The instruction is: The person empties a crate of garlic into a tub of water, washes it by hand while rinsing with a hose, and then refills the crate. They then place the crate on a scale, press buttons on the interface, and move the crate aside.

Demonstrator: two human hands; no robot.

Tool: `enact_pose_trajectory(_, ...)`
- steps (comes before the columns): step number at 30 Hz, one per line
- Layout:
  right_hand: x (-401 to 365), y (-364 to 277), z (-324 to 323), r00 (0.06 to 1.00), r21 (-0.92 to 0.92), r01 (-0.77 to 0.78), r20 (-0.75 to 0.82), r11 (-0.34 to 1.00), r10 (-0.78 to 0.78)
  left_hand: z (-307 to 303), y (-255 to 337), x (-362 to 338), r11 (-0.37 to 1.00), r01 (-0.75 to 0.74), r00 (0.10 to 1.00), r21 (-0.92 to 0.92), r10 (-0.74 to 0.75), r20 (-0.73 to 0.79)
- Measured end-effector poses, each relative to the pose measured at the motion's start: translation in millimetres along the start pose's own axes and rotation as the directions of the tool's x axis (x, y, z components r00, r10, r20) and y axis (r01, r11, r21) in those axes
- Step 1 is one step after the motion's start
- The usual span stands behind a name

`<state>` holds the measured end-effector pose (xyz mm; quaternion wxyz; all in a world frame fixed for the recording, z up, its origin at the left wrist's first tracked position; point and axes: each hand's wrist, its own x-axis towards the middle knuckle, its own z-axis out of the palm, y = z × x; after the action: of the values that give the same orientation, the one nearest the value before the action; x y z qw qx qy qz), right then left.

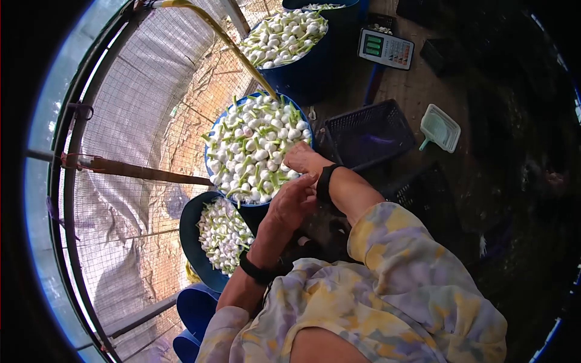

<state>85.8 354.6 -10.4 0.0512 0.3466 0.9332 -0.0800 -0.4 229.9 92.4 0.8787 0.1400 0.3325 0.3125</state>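
A blue tub [292,100] stands in the middle, heaped with white garlic bulbs [251,151] that have short green stems. My right hand [299,158] is at the right side of the heap, its fingers bent down against the bulbs; whether it grips one is hidden. Just below it, at the tub's near right rim, is my left hand [295,199], its fingers curled near my right wrist. What my left fingers hold, if anything, cannot be made out. Both wrists wear black bands.
Another blue tub of garlic [284,37] stands beyond. A dark tub [192,233] of smaller bulbs is at lower left. Right of the middle lie a black crate [369,136], a pale green scoop [440,128] and a scale display [386,48]. A pole [145,171] and netting are left.
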Motion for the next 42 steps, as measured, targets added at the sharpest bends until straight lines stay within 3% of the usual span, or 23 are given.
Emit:
enact_pose_trajectory(2,-16.9,-1.7,20.2,0.998,-0.014,0.006,0.062,1.0,-0.005,1.3,-0.4,4.9,0.999,0.051,0.999,-0.019,-0.051,0.012)
enact_pose_trajectory(4,-35.3,-3.4,36.0,0.995,-0.018,0.0,0.104,1.0,0.001,8.2,7.9,9.1,0.973,0.229,0.973,-0.018,-0.229,-0.025)
enact_pose_trajectory(6,-47.3,-9.8,47.4,0.992,-0.012,-0.038,0.12,0.999,0.039,22.8,23.9,13.2,0.967,0.252,0.965,-0.044,-0.247,0.09)
enact_pose_trajectory(8,-53.7,-16.6,49.6,0.987,0.017,-0.12,0.114,0.993,0.118,40.2,27.4,19.0,0.958,0.239,0.968,0.158,-0.248,0.039)
enact_pose_trajectory(9,-53.5,-20.6,48.7,0.979,0.045,-0.179,0.105,0.983,0.174,41.9,17.3,15.6,0.871,-0.132,0.95,0.473,-0.025,0.311)
enact_pose_trajectory(10,-49.7,-23.3,46.7,0.963,0.097,-0.262,0.097,0.96,0.253,43.6,7.2,12.2,0.339,-0.623,0.782,0.705,0.236,0.577)
enact_pose_trajectory(11,-42.3,-22.6,44.7,0.93,0.192,-0.366,0.109,0.911,0.351,45.3,-2.9,8.8,-0.129,-0.764,0.531,0.633,0.431,0.729)
enact_pose_trajectory(12,-33.7,-18.4,44.7,0.889,0.301,-0.457,0.135,0.837,0.437,49.5,-2.5,3.4,-0.166,-0.793,0.486,0.587,0.41,0.772)
enact_pose_trajectory(13,-10.9,-1.7,58.6,0.759,0.61,-0.613,0.278,0.502,0.589,53.7,-2.2,-2.0,-0.2,-0.819,0.438,0.537,0.387,0.812)
enact_pose_trajectory(14,12.1,15.3,74.6,0.583,0.789,-0.612,0.404,0.055,0.705,56.8,0.7,-24.8,0.388,-0.518,0.849,0.762,0.342,0.403)
enact_pose_trajectory(15,20.3,29.7,53.7,0.417,0.851,-0.289,0.525,-0.439,0.742,55.9,5.2,-37.8,0.785,0.03,0.999,0.619,-0.014,-0.031)
enact_pose_trajectory(16,23.9,40.8,25.2,0.302,0.647,0.181,0.68,-0.74,0.668,49.2,6.5,-37.3,0.781,0.029,0.999,0.624,-0.015,-0.028)
enact_pose_trajectory(18,29.7,63.6,-5.8,0.44,0.618,0.432,0.491,-0.657,0.752,37.1,7.0,-35.7,0.842,-0.224,0.973,0.49,0.218,0.072)
enact_pose_trajectory(20,38.1,77.7,-22.0,0.642,0.199,0.615,0.435,-0.763,0.632,38.2,13.3,-35.2,0.775,-0.28,0.957,0.566,0.27,0.104)
enact_pose_trajectory(22,43.6,83.7,-34.7,0.636,0.172,0.592,0.501,-0.788,0.587,33.4,22.5,-38.4,0.73,-0.381,0.922,0.568,0.35,0.169)
enact_pose_trajectory(24,40.8,80.1,-46.1,0.575,0.027,0.649,0.637,-0.76,0.513,28.7,30.5,-44.1,0.742,-0.347,0.935,0.573,0.325,0.145)
enact_pose_trajectory(29,46.9,67.8,-21.1,0.562,-0.052,0.579,0.748,-0.813,0.353,1.3,22.6,-50.4,0.7,-0.221,0.969,0.679,0.238,0.069)
enact_pose_trajectory(32,40.8,72.8,-12.6,0.531,-0.14,0.643,0.79,-0.753,0.307,-4.5,8.6,-54.6,0.781,-0.216,0.973,0.585,0.219,0.068)
enact_pose_trajectory(33,38.4,73.6,-11.1,0.545,-0.136,0.667,0.759,-0.732,0.356,-3.9,4.1,-54.8,0.801,-0.132,0.989,0.584,0.145,0.024)
enact_pose_trajectory(36,31.9,94.2,-4.5,0.496,-0.139,0.721,0.788,-0.679,0.365,-3.9,-11.6,-53.6,0.812,-0.198,0.98,0.549,0.161,0.115)
enact_pose_trajectory(38,22.5,104.1,-12.8,0.491,-0.113,0.739,0.766,-0.665,0.415,-4.0,-15.8,-59.2,0.864,-0.118,0.993,0.489,0.095,0.071)
enact_pose_trajectory(40,13.0,105.7,-36.8,0.375,0.016,0.815,0.747,-0.579,0.549,-2.9,-20.7,-62.0,0.892,-0.084,0.995,0.444,0.051,0.086)
enact_pose_trajectory(42,-1.8,108.0,-71.1,0.159,0.303,0.856,0.616,-0.419,0.771,-2.6,-16.5,-61.1,0.898,-0.079,0.99,0.432,0.022,0.137)
